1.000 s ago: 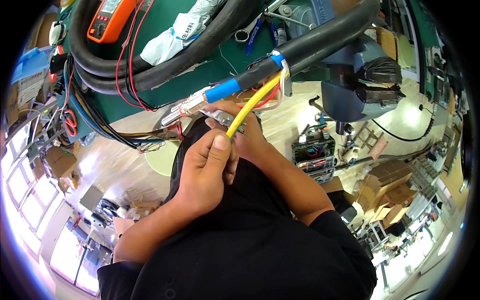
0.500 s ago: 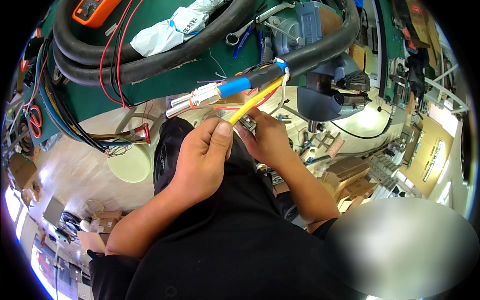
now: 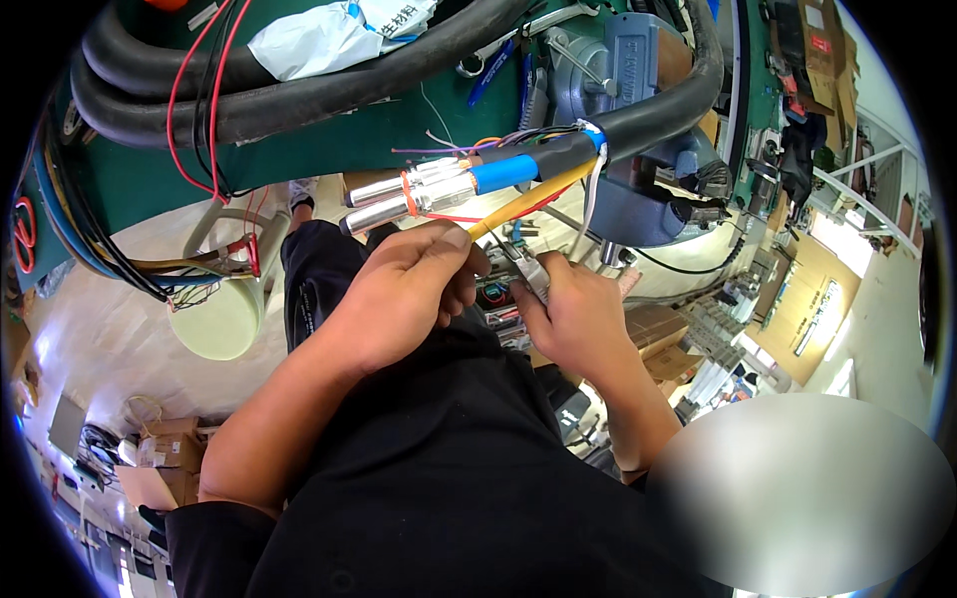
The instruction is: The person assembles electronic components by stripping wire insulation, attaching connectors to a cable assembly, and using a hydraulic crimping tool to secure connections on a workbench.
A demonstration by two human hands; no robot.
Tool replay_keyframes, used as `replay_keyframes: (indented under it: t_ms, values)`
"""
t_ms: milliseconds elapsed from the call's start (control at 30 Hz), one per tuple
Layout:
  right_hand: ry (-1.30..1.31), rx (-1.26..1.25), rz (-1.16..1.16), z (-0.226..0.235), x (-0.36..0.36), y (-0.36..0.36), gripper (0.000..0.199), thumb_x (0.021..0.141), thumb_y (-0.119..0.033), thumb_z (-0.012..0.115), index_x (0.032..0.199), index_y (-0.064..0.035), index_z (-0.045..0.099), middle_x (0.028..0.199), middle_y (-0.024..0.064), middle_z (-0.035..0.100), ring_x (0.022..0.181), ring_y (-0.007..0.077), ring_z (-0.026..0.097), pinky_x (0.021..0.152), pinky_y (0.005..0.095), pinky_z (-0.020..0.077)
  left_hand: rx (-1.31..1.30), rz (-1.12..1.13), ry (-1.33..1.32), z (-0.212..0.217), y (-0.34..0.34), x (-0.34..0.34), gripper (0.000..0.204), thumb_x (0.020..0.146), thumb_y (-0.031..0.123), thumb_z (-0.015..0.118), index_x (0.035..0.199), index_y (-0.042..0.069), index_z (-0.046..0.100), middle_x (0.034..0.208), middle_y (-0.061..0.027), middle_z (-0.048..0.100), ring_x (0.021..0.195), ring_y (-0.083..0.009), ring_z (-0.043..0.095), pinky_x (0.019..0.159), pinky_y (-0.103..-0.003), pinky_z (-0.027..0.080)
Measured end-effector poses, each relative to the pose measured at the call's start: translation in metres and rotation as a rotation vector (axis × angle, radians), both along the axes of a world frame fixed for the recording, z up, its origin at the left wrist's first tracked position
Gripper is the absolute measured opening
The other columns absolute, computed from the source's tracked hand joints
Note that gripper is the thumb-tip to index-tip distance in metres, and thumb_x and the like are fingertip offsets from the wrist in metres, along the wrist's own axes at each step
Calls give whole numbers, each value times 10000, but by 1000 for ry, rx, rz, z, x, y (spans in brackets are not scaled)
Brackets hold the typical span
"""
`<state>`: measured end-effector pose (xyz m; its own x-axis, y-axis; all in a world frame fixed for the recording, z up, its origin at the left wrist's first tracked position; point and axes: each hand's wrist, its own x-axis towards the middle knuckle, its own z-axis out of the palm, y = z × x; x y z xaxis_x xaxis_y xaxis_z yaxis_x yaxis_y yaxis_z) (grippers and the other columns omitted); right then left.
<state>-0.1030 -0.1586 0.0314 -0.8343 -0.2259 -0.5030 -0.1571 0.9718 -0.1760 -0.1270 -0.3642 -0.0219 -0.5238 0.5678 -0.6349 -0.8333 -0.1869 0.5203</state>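
My left hand point(image 3: 404, 294) pinches the end of a yellow wire point(image 3: 528, 200) that comes out of a thick black cable point(image 3: 648, 115). From the same cable end stick two silver connector pins point(image 3: 409, 194) with orange bands, a blue sleeve point(image 3: 503, 171) and thin red and purple wires. To the right, my right hand point(image 3: 578, 314) grips a small metal plier-like tool point(image 3: 528, 269), its tip just below the yellow wire. Both forearms rise from my dark-clothed lap.
A green workbench point(image 3: 329, 140) above carries heavy black hoses point(image 3: 269, 100), red leads, a white plastic bag point(image 3: 319, 35) and a blue-grey bench vise point(image 3: 618, 70). A pale green stool point(image 3: 214, 319) stands at left. Cardboard boxes and shelves lie on the floor around.
The view has swung so the bench and cable sit higher and closer. My hands have drawn slightly apart; the left still holds the yellow wire, the right has dropped lower with the tool.
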Motion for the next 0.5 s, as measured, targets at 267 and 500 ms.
replay_keyframes:
  t_ms: [267,500]
  values:
    - [34,-43,-19,8,0,2,285,837,-208,709,978,4,582,710,162,628,637,356,630,575,433,475,147,-15,-4,-5,-4,-3,385,1047,291,407,943,5,643,769,-36,596,697,-115,554,628,-262,451]
    - [34,-35,5,14,5,-1,327,839,-242,710,1029,-2,594,725,151,648,655,323,655,565,415,501,41,-53,299,-9,-4,-4,390,1059,297,397,905,1,599,747,-35,573,664,-115,529,621,-275,448]
